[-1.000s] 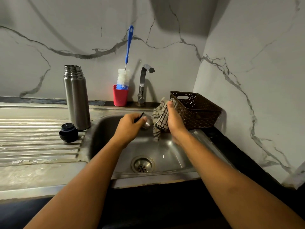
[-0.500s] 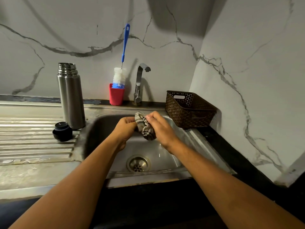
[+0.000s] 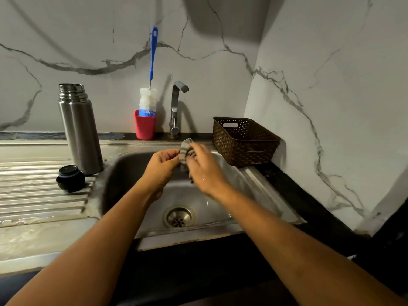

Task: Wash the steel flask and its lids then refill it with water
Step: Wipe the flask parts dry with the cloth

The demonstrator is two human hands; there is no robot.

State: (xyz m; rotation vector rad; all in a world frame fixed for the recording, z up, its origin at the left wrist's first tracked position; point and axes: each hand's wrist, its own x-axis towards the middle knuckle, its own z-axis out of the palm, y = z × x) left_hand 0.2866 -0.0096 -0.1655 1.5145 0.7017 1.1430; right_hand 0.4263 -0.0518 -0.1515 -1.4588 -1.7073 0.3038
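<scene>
The steel flask [image 3: 79, 129] stands upright and uncapped on the drainboard, left of the sink. Its black inner lid [image 3: 70, 178] lies on the ridges just in front of it. Over the basin, my left hand [image 3: 162, 166] grips the flask's steel lid, which is hidden under a checked cloth [image 3: 186, 150]. My right hand [image 3: 204, 168] holds that cloth wrapped around the lid, fingers curled over it. The two hands touch at the cloth, below the tap [image 3: 176, 107].
A red cup [image 3: 144, 124] with a blue-handled bottle brush [image 3: 150, 85] stands behind the sink by the tap. A brown plastic basket [image 3: 242, 141] sits on the right rim. The steel sink [image 3: 132, 168] has its drain [image 3: 179, 216] at the front. No water runs.
My right hand brought the hanging cloth from beside the basket onto the steel lid in my left hand. Both hands now work the cloth around it, slightly nearer the tap.
</scene>
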